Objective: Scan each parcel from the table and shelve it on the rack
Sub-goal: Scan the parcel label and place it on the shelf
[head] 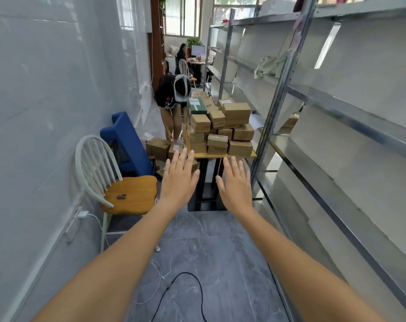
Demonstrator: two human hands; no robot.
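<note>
Both arms stretched forward, palms down. Left hand flat, fingers spread, gripping nothing. Right hand same, empty. Parcels stacked ahead on table, beyond fingertips. Rack along right side. Chair left; another person bending behind table.

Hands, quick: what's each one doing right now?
Left hand: open, fingers straight, holding nothing.
Right hand: open, fingers straight, holding nothing.

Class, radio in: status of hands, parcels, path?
Left hand, right hand open, empty. Parcels stacked on table. Black cable across floor.
</note>
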